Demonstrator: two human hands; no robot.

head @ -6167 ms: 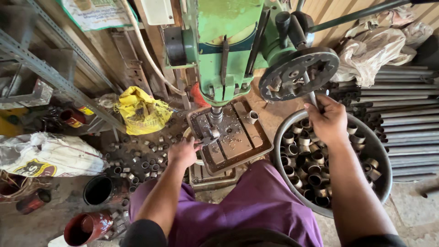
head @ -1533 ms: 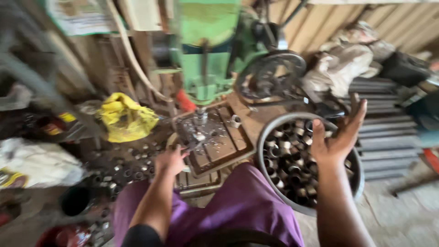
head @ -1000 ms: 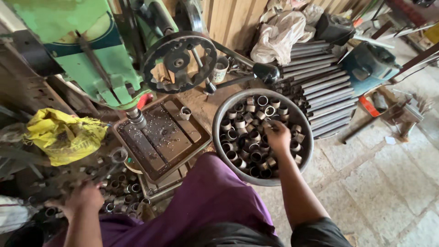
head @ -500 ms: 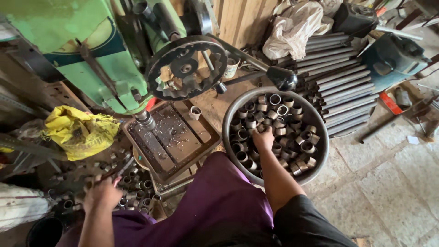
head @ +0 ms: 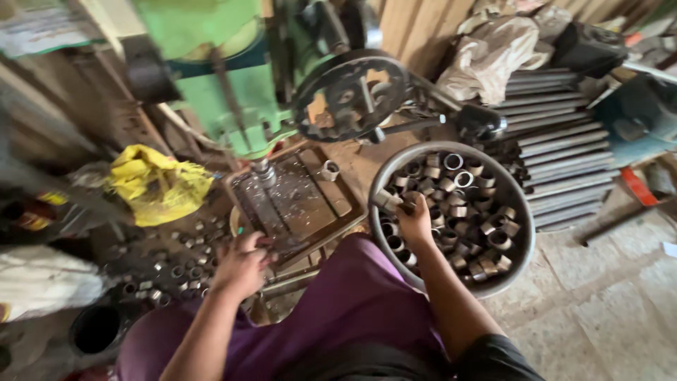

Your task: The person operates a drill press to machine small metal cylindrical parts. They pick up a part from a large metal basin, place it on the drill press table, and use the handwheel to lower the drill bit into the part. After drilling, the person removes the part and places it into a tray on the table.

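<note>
My right hand point(head: 416, 222) is inside a round metal basin point(head: 520, 247) full of short metal pipe rings point(head: 469, 208), and its fingers are closed on one ring point(head: 386, 200) near the basin's left rim. My left hand point(head: 241, 264) rests at the front left corner of the drill press table point(head: 300, 204), fingers curled; what it grips is unclear. Above the table stands a green drill press point(head: 226, 92) with a black handwheel point(head: 350, 97). A single ring point(head: 329, 170) sits on the table. My lap, in purple cloth point(head: 338, 310), fills the bottom.
Several loose rings point(head: 169, 264) lie scattered on the floor at the left beside a yellow bag point(head: 159, 183). Stacked metal bars point(head: 564, 141) and a grey sack point(head: 493, 53) lie behind the basin. A black can point(head: 95, 328) stands at lower left. Stone floor lies at right.
My view has swung back left toward the drill press. My right hand has shifted to the basin's left side with a ring in its fingers; my left hand has come up to the table's corner.
</note>
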